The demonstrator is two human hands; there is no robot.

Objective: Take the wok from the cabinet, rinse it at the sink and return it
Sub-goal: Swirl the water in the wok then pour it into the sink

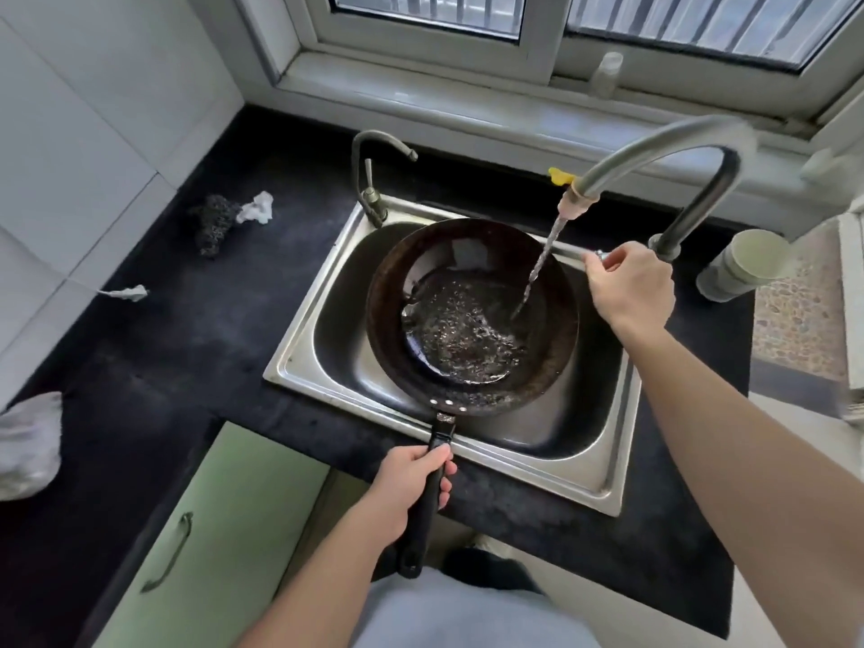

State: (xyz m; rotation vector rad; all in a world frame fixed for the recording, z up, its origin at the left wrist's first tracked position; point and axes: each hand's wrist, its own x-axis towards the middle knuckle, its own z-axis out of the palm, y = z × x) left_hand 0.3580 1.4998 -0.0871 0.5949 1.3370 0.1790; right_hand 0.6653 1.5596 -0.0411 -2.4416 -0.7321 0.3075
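The dark round metal wok (467, 247) is being rinsed over the stainless steel sink (299, 367), its black handle (423, 530) clenched in the left hand (411, 484) grip, the steel tap lever (600, 255) grasped by the right hand (629, 285). Flow is best being kept gentle.

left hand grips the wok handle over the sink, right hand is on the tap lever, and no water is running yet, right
Water is running: the head view shows a stream falling from the tap into the wok and pooling there. The rest holds: left hand grips the wok handle over the sink, right hand on the tap lever.
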